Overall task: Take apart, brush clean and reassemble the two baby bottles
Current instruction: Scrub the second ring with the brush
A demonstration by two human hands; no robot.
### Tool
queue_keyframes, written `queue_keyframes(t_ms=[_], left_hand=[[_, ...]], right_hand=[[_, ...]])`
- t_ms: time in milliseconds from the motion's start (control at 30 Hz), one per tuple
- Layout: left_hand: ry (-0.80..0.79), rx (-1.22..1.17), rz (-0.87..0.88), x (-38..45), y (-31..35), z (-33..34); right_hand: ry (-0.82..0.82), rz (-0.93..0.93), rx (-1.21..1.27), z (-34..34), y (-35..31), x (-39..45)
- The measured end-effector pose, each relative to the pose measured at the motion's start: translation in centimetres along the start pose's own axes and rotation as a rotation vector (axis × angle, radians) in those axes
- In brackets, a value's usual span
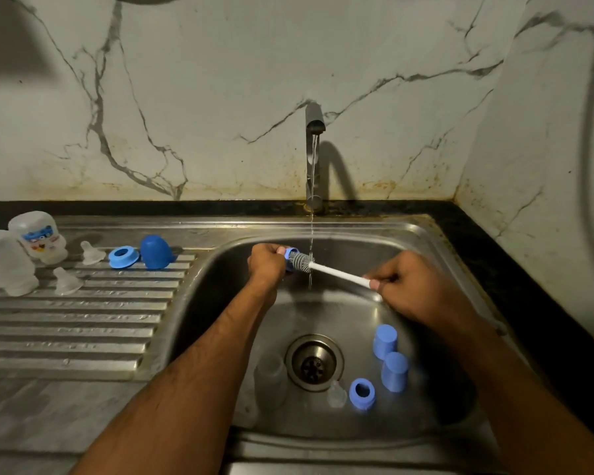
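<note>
Over the sink basin, my left hand (267, 265) grips a small blue bottle ring (291, 252), mostly hidden by the fingers. My right hand (408, 286) pinches the white handle of a bottle brush (336, 274), whose grey bristles push into the ring under the running water. On the drainboard stand two upturned clear bottles (6, 262) (40, 236), two clear teats (91, 252) (67, 281), a blue ring (123, 257) and a dark blue cap (155, 252). Inside the basin lie two light blue caps (385, 341) (395, 371), a blue ring (361, 393), a clear teat (336, 394) and a clear piece (271, 370).
A steel tap (313, 156) at the back runs a thin stream into the steel sink (426, 241). The drain (313, 363) sits at the basin's middle. A ribbed drainboard (83, 320) lies to the left, a black counter (494, 241) to the right, and marble walls behind.
</note>
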State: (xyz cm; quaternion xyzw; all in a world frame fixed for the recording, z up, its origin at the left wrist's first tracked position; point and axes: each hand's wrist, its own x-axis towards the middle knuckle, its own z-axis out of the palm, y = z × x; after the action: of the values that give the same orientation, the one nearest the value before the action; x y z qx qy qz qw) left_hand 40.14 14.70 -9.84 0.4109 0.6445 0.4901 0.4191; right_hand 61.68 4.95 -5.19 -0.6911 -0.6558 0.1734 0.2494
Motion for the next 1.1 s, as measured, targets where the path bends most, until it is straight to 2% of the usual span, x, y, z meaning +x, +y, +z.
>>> queue_keyframes(t_ms=[67,133,333,500,667,767,867,1000,1100], left_hand=[[-0.034,0.003,0.007,-0.3,0.0,0.3],[-0.046,0.008,0.027,-0.6,0.2,0.7],[0.027,0.033,0.036,-0.3,-0.1,0.2],[-0.036,0.036,0.030,-0.5,0.0,0.8],[0.012,0.019,0.047,-0.5,0.1,0.5],[-0.036,0.024,0.028,-0.7,-0.1,0.6],[-0.047,0.024,0.031,-0.8,0.0,1.0],[-0.001,0.023,0.054,-0.5,0.0,0.5],[-0.019,0.042,0.051,-0.6,-0.2,0.4]], right_hand=[[0.102,-0.005,0.018,0.0,0.3,-0.3],[0.135,-0.007,-0.055,0.3,0.4,-0.5],[-0.053,0.004,-0.072,0.0,0.2,0.3],[0.111,0.020,-0.021,0.0,0.2,-0.4],[-0.055,0.011,-0.021,-0.5,0.0,-0.1],[0.028,-0.010,0.033,-0.6,0.3,-0.3],[0.108,0.014,-0.055,0.0,0.5,-0.5],[-0.019,0.004,-0.063,-0.2,0.8,0.1],[0.042,-0.020,0.036,-0.2,1.1,0.0]])
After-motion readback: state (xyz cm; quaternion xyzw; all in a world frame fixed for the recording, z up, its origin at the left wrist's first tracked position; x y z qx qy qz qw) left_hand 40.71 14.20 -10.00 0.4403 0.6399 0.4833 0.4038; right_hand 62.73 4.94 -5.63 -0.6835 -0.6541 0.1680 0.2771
